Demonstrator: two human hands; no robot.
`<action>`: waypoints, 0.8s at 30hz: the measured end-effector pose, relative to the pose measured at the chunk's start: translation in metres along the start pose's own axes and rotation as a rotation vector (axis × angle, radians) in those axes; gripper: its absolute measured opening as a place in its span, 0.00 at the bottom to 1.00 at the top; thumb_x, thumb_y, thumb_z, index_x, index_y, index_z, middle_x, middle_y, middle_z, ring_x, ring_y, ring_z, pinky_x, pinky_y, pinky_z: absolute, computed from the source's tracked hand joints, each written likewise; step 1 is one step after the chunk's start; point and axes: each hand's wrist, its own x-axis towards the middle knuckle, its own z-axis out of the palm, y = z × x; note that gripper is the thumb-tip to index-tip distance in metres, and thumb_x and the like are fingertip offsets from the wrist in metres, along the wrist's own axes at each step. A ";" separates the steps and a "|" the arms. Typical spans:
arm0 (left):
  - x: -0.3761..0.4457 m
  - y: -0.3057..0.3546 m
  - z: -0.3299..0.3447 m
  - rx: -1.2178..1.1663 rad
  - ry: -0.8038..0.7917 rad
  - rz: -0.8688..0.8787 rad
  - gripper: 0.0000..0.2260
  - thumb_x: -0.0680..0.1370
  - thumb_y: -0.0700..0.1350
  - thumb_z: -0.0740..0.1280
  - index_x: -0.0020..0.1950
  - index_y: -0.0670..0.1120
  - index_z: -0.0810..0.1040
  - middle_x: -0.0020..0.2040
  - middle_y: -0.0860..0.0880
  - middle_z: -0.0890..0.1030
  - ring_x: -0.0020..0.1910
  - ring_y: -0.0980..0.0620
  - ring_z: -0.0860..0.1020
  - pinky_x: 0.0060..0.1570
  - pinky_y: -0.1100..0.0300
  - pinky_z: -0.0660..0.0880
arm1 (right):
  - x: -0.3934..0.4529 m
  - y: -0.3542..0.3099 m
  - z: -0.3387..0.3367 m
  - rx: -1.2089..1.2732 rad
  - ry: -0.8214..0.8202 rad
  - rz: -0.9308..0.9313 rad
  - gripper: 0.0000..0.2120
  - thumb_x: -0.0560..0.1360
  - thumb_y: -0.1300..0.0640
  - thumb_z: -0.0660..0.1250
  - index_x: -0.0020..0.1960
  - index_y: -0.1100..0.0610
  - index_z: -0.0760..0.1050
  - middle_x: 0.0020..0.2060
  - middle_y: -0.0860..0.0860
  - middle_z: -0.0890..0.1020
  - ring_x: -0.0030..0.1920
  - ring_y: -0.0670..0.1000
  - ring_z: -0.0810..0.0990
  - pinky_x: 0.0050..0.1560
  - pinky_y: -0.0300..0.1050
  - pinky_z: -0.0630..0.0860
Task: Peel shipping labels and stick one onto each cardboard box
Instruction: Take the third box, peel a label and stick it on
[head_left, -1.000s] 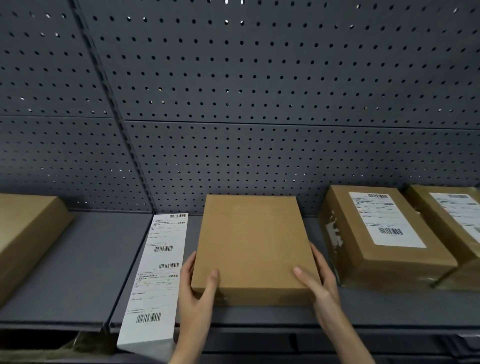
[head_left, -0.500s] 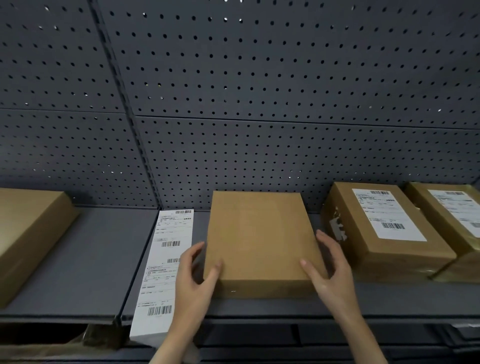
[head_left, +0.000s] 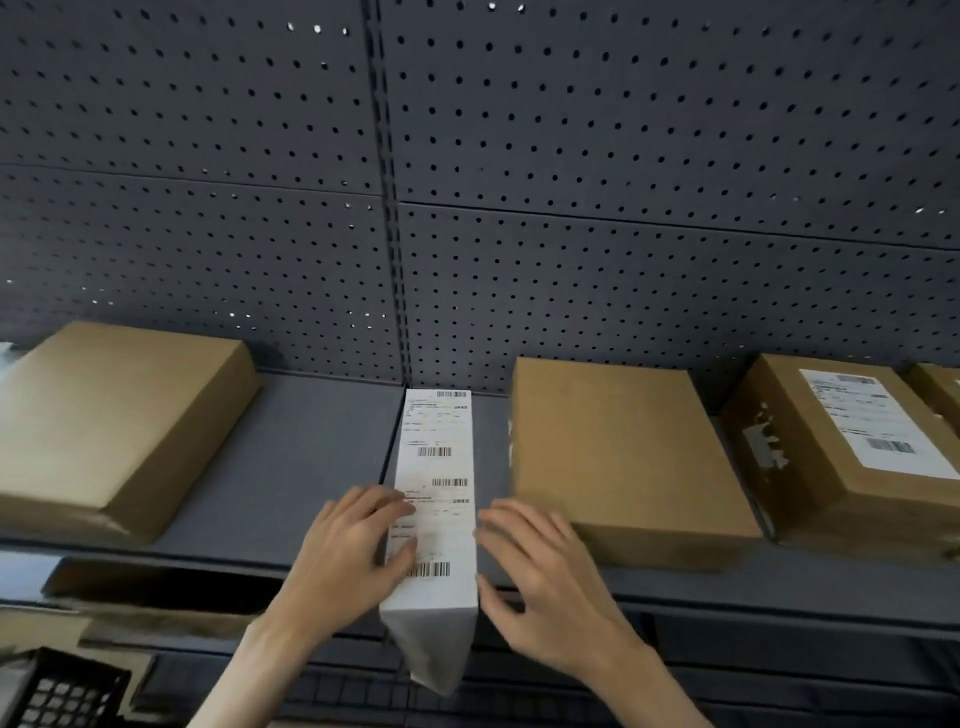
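Unlabelled box (head_left: 119, 426) at shelf's (head_left: 291, 467) left end. Left hand (head_left: 348, 551), fingers (head_left: 387, 501) spread flat, pressed on label strip (head_left: 436, 493) overhanging front edge. Right hand (head_left: 540, 577) open just beside strip, gripping nothing. Bare box (head_left: 618, 447) mid-shelf, labelled box (head_left: 841, 441) right. Step judged: peeling; next, lift a label corner.

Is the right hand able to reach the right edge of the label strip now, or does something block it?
Probably yes. The right hand hovers open just beside the label strip, nothing lying between them. The plain box sits further right, clear of the path. The left hand touches only the strip's left edge.
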 end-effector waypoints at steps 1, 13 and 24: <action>-0.005 -0.006 0.001 0.004 -0.015 0.023 0.16 0.74 0.56 0.65 0.57 0.52 0.83 0.59 0.57 0.80 0.57 0.54 0.78 0.47 0.59 0.73 | 0.001 -0.007 0.009 -0.014 -0.029 -0.050 0.14 0.76 0.50 0.69 0.58 0.56 0.81 0.59 0.50 0.82 0.65 0.51 0.77 0.64 0.44 0.72; -0.023 -0.025 0.017 -0.058 -0.040 0.106 0.13 0.76 0.53 0.66 0.57 0.52 0.82 0.62 0.57 0.78 0.64 0.56 0.75 0.54 0.64 0.68 | -0.011 -0.022 0.060 -0.096 -0.141 -0.118 0.07 0.80 0.52 0.65 0.50 0.53 0.81 0.55 0.47 0.82 0.59 0.49 0.79 0.51 0.43 0.76; -0.024 -0.018 0.005 -0.424 0.044 -0.068 0.09 0.80 0.58 0.62 0.49 0.57 0.80 0.49 0.62 0.78 0.50 0.60 0.78 0.50 0.60 0.74 | -0.006 -0.029 0.052 0.112 -0.025 0.049 0.06 0.81 0.58 0.66 0.53 0.56 0.83 0.54 0.47 0.84 0.56 0.46 0.80 0.52 0.43 0.77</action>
